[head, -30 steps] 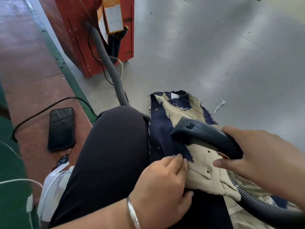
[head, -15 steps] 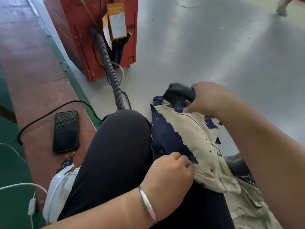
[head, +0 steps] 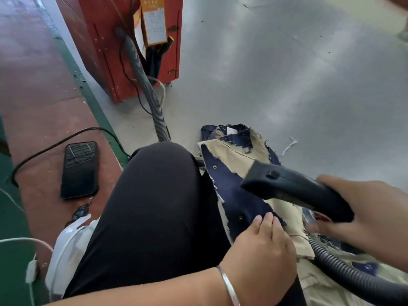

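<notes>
the grey floor (head: 287,74) spreads out beyond both my hands, and the red machine (head: 99,51) stands on it well ahead of my left hand. my leg (head: 154,206), in black cloth, lies just left of my left hand. the garment (head: 231,195), navy and khaki with frayed raw edges, is draped over my lap and runs from under my left hand forward to the knee. a ribbed hose (head: 353,277) passes below my right hand. the suction nozzle (head: 293,191) juts out ahead of my right hand (head: 364,217), which is wrapped round its handle. its mouth sits low over the cloth just in front of my left hand (head: 262,255); whether it touches, i cannot tell. my left hand has its fingers bent onto the navy strip, pinching it down against my thigh. a phone (head: 79,170) lies well off to the left of that hand, and a thin bangle (head: 228,288) sits on its wrist.

i judge this to be the sweeping step, sucking loose threads off the piece. the next move calls for taut cloth under my left hand and the nozzle drawn along the frayed edge, not so close that it swallows the fabric.
</notes>
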A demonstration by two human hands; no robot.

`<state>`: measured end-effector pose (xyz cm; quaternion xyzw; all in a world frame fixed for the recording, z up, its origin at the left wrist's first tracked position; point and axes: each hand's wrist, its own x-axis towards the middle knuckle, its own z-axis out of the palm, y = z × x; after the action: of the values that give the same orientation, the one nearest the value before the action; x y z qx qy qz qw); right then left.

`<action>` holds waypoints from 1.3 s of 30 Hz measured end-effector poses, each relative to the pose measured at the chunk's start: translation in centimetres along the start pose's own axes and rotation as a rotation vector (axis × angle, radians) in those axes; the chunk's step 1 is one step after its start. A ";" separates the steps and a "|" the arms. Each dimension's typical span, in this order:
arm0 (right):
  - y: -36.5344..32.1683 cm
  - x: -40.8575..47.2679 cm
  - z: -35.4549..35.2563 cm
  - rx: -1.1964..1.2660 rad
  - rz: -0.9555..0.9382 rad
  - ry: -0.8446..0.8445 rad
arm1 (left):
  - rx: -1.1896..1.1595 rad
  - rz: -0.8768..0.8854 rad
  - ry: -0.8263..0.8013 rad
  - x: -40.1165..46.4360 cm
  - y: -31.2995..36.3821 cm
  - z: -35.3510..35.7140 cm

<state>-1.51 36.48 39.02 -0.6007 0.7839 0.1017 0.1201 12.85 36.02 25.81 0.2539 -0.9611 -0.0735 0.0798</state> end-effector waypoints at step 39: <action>-3.6 5.3 1.0 0.056 -0.021 -0.087 | 0.005 -0.054 0.000 -0.5 -0.4 0.2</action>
<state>0.75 30.98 36.36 -0.6003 0.7741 0.1043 0.1718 13.42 35.94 25.47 0.2801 -0.9541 -0.0734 0.0771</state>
